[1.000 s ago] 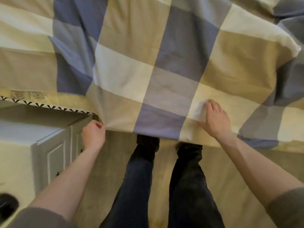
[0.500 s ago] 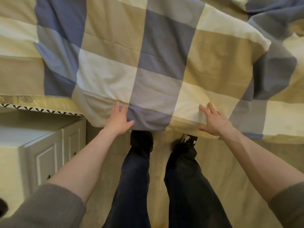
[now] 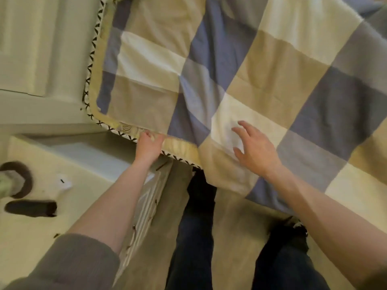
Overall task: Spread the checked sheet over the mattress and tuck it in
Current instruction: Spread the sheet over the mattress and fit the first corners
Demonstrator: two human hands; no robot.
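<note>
While the checked sheet (image 3: 261, 70) covers the mattress (image 3: 182, 148) across the upper right of the frame, its near edge hanging over the side, the right hand (image 3: 255, 151) is spread open over a cream square. The left hand (image 3: 147, 148) is at the bare mattress corner, right by the hem; pinching or not, can't tell. A cabinet (image 3: 62, 216) stands at the lower left.

Grey-brown ribbed knit sleeves (image 3: 69, 262), pushed up; dk navy trousers (image 3: 188, 248); dk shoe (image 3: 293, 229) on R foot.

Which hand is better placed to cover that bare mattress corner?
Probably the left hand: it is at the edge of the sheet, beside the bare mattress corner. The right hand lies open farther along.
</note>
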